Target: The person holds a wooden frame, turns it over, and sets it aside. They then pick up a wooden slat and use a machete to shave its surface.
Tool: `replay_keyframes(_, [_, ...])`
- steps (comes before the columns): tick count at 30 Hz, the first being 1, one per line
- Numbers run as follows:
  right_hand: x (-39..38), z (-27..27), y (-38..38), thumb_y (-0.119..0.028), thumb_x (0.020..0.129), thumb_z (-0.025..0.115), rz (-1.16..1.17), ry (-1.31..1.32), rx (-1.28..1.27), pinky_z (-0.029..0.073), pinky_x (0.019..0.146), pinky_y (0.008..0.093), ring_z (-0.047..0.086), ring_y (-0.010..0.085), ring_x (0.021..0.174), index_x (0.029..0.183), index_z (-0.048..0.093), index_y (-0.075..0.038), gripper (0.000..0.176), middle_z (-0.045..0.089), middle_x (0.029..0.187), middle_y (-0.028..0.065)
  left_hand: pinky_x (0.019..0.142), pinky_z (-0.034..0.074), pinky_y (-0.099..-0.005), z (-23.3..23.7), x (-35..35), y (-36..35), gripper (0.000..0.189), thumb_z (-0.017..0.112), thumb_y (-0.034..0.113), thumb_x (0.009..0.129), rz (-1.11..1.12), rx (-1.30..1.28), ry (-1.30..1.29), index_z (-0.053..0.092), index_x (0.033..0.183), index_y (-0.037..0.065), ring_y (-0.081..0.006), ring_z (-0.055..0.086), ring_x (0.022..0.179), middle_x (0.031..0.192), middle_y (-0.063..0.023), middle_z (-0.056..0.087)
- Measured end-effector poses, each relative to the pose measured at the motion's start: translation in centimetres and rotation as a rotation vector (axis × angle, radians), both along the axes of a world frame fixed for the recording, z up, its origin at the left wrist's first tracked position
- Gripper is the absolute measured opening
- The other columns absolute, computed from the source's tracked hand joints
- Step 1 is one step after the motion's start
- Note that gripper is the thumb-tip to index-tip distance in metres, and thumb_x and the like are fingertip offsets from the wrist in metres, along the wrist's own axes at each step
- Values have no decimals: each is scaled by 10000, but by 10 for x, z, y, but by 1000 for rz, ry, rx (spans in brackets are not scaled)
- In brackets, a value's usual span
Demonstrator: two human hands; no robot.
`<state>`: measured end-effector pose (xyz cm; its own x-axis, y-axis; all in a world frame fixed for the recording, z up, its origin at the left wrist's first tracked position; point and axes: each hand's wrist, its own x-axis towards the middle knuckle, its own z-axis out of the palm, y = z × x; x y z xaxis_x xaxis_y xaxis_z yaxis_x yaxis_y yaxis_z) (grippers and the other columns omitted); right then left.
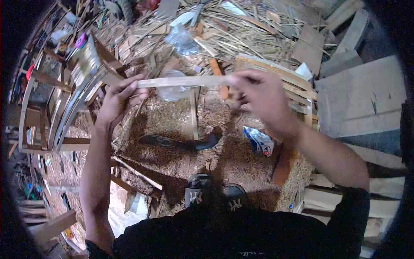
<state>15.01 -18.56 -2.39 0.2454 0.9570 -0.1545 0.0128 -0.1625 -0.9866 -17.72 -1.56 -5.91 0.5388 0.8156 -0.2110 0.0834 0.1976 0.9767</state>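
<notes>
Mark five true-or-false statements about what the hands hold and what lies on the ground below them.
1. Both the left hand and the right hand hold the same wooden strip. True.
2. The wooden strip is held upright. False: it runs roughly level between the two hands.
3. A dark curved tool lies on the shavings below the strip. True.
4. The left hand grips the dark curved tool. False: the tool lies on the ground, and neither hand touches it.
5. A blue-and-white wrapper is pinched in the right hand. False: the wrapper lies on the ground under the right forearm.
</notes>
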Motion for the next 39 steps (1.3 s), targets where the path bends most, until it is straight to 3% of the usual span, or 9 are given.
replay_keyframes(2, [43,7,-16,-146,942,685,-94,-23,9,547,576,256,626,119,606,1057,673,35,215,659,744,62,825,594,-270,18,58,-14,394,561,116,1010,-26,-17,7,513,1357,-63,-164,694,892,1017,-116,682])
replay_keyframes(8, [130,-10,-88,-133,916,724,-418,-101,-43,560,590,263,644,126,650,1022,661,21,197,667,769,69,888,584,-339,0,169,-45,154,653,81,948,-148,-206,-126,651,1057,-28,-210,702,921,993,-108,701])
replay_keyframes(11, [152,-35,-116,-143,908,738,-508,6,-2,564,596,264,653,125,669,1000,675,8,188,670,793,74,849,616,-362,-8,196,-55,194,680,86,937,-176,-162,-64,665,1051,-70,-224,707,882,972,-129,700])
replay_keyframes(13, [152,-32,-129,-139,925,711,-534,54,-166,546,640,267,624,107,701,1017,656,-27,155,653,830,34,831,614,-353,4,209,-65,212,695,104,932,-157,-144,18,681,1050,-72,-213,704,865,966,-124,706])
replay_keyframes(23, [167,-48,-144,-112,911,715,-554,-24,-160,469,572,253,584,105,633,950,676,8,132,639,760,30,670,574,-287,-15,225,-63,232,735,115,888,-207,278,303,728,1016,-78,-150,698,711,849,-108,740])
replay_keyframes(26, [167,-45,-141,-142,927,702,-544,-46,-228,455,575,251,574,99,628,903,671,-8,140,635,755,23,685,577,-294,-16,221,-61,237,722,94,884,-241,319,310,724,1040,-84,-157,708,734,886,-123,747])
replay_keyframes(28, [167,-45,-139,-158,935,694,-526,-14,-209,452,575,251,566,97,623,888,670,-13,155,631,749,18,701,577,-294,-17,219,-61,222,688,83,907,-231,188,190,721,1050,-83,-163,713,754,902,-133,748])
replay_keyframes(32, [170,-53,-139,-215,957,671,-497,11,-170,443,576,247,550,91,620,870,669,-26,208,622,743,5,727,580,-300,-12,220,-59,218,666,89,927,-177,121,250,720,1055,-78,-170,716,777,929,-146,744])
replay_keyframes(39, [162,-43,-135,-273,966,660,-568,-50,-273,430,581,240,540,77,640,955,716,-17,262,624,770,-14,709,597,-378,5,224,-62,455,440,356,1059,9,-163,128,647,1108,-46,-257,717,740,912,-174,715])
